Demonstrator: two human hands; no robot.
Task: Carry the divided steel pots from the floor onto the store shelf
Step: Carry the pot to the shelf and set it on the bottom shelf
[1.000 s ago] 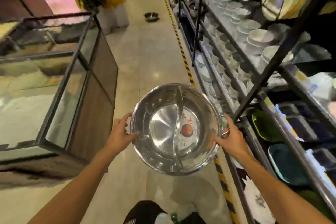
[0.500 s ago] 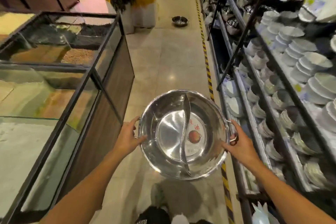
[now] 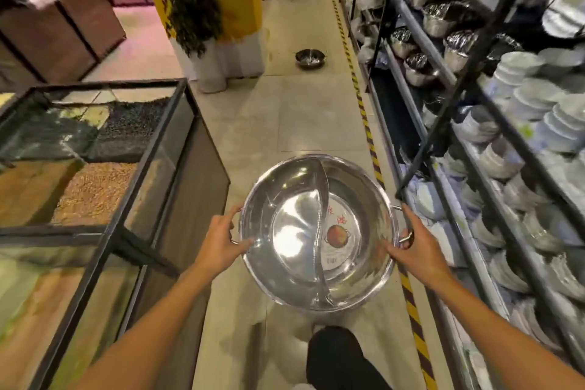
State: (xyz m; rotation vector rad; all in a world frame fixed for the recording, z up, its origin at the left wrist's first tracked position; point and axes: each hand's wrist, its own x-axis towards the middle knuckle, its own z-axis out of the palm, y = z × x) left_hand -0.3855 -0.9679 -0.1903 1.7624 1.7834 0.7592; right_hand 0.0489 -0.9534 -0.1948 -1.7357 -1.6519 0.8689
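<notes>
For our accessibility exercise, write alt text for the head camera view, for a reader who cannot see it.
Two bare hands, left hand and right hand, hold a divided steel pot by its side handles above a store aisle floor. Shelves of bowls line the right; a glass-topped grain bin stands left, and another steel pot sits on the floor ahead.

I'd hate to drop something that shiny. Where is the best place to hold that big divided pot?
By the two small loop handles on opposite sides of the divided pot, one from each side: the left hand and right hand grip there now, keeping it level.
</notes>
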